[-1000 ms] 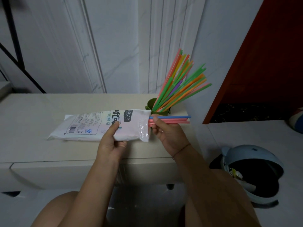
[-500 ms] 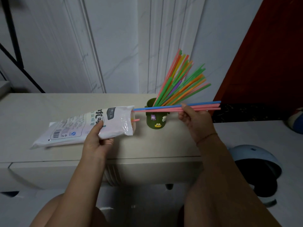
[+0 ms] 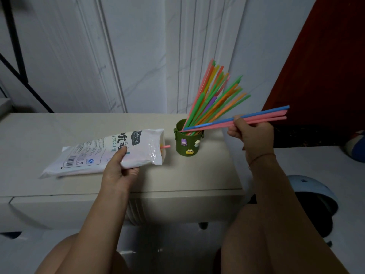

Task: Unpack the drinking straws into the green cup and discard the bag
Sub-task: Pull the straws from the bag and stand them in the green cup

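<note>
A dark green cup (image 3: 187, 143) with small stickers stands on the beige cabinet top (image 3: 59, 133). Several coloured straws (image 3: 215, 97) fan out of it up and to the right. My right hand (image 3: 250, 133) pinches a small bunch of pink and blue straws (image 3: 262, 116), held nearly level, with their left ends at the cup's mouth. My left hand (image 3: 118, 171) holds the white printed straw bag (image 3: 102, 153) near its open end, left of the cup. One pink straw tip (image 3: 165, 146) pokes out of the bag.
A pale blue bin (image 3: 316, 200) with a dark opening sits on the floor at the lower right. A dark red panel (image 3: 325, 66) rises at the right, white wall panels behind. My knees show below the cabinet edge.
My right hand has pulled the pink and blue straws fully out of the bag and carried them right, over the cup. The bag has slid left and tilted in my left hand.
</note>
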Motion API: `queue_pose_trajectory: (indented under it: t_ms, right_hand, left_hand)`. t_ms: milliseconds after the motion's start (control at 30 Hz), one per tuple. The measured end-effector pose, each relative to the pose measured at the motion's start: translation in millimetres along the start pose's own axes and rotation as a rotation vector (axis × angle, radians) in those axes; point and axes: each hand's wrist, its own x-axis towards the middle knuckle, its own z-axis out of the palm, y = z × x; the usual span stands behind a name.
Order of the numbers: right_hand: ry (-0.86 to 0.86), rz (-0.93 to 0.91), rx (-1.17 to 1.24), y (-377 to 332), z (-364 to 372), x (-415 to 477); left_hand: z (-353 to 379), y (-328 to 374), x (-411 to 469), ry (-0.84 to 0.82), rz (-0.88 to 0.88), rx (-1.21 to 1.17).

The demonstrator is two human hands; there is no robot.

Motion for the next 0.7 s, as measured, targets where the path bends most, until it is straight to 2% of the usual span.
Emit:
queue_pose_trajectory:
  t_ms: [133, 267, 567, 700]
  right_hand:
    - [-0.079, -0.055, -0.176, 11, 16, 0]
    - [-0.16, 0.016, -0.275, 24, 31, 5]
    - [-0.258, 0.112, -0.319, 31, 53, 20]
    - [-0.271, 0.115, -0.251, 31, 57, 20]
  left_hand:
    - [1, -3, -3, -0.006, -0.004, -0.016]
    - [3, -5, -6, -0.02, -0.001, -0.011]
    - [6, -8, -8, -0.051, -0.016, 0.006]
    - [7, -10, -9, -0.052, -0.016, -0.002]
